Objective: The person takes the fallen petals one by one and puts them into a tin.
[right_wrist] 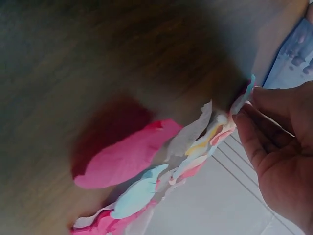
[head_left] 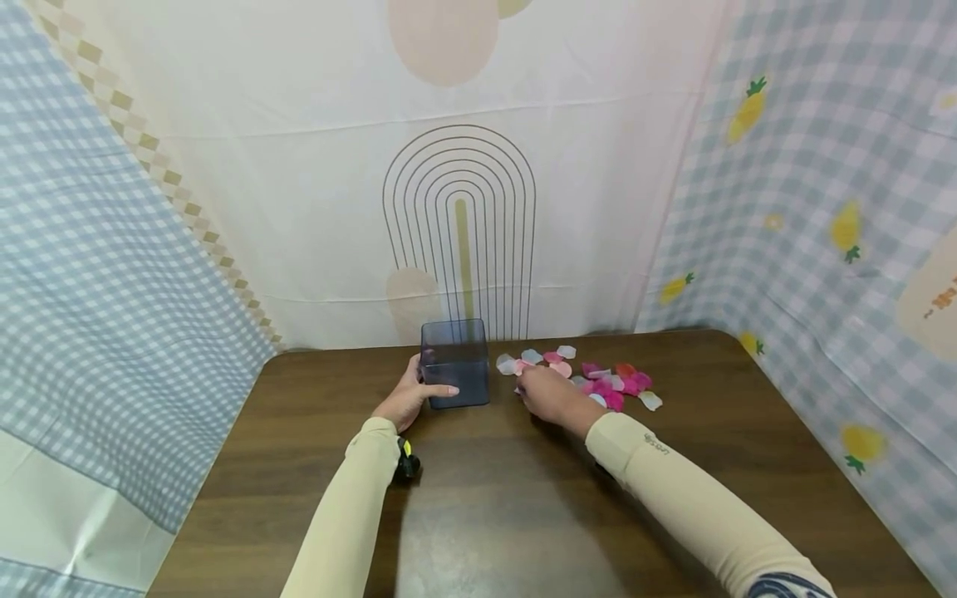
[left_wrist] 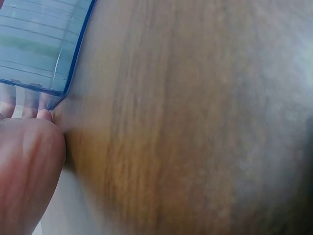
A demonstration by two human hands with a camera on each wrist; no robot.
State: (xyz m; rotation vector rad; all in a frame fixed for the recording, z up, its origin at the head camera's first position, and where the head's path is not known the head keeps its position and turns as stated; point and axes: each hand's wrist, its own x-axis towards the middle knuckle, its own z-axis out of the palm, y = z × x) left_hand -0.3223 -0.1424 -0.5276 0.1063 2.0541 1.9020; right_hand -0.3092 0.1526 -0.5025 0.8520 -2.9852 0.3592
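A clear bluish plastic box (head_left: 454, 365) stands toward the far edge of the table. My left hand (head_left: 407, 396) grips its left side, with the thumb across the front and the fingers behind the wall. In the left wrist view the box's corner (left_wrist: 58, 88) shows beside the hand (left_wrist: 29, 166). To the right of the box, my right hand (head_left: 549, 394) is low over a scatter of petals (head_left: 613, 386). In the right wrist view that hand (right_wrist: 283, 142) pinches a pale blue petal (right_wrist: 243, 100) between thumb and fingertips. A pink petal (right_wrist: 127, 155) lies close by.
More petals in white, pink and red spread right of the right hand, with a cream one (head_left: 650, 400) at the outer edge. The brown wooden table (head_left: 478, 490) meets a hanging cloth (head_left: 329, 249) at the back. Checked cloths (head_left: 807, 274) hang at both sides.
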